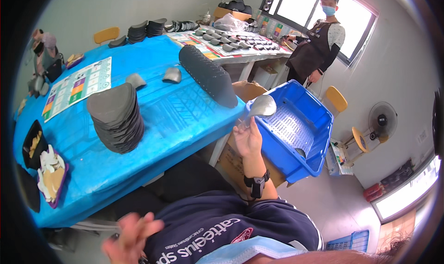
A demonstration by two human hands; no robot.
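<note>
The right hand [247,137] is up beside the table [185,120], its fingers [245,124] pinched on a grey curved shoe piece [262,106] held just over the near rim of the blue plastic crate [319,125]. One more grey piece [300,151] lies on the crate's perforated floor. The left hand [132,236] hangs low at the bottom edge, blurred, fingers spread wide and holding nothing. On the blue-covered table sits a tall stack of grey pieces [115,118], with two loose grey pieces [155,78] beyond it and a long dark row of pieces [208,74] leaning toward the table's corner. A cardboard box [240,160] stands under the crate. Across the room a person in a dark apron [319,46] stands at a second table.
</note>
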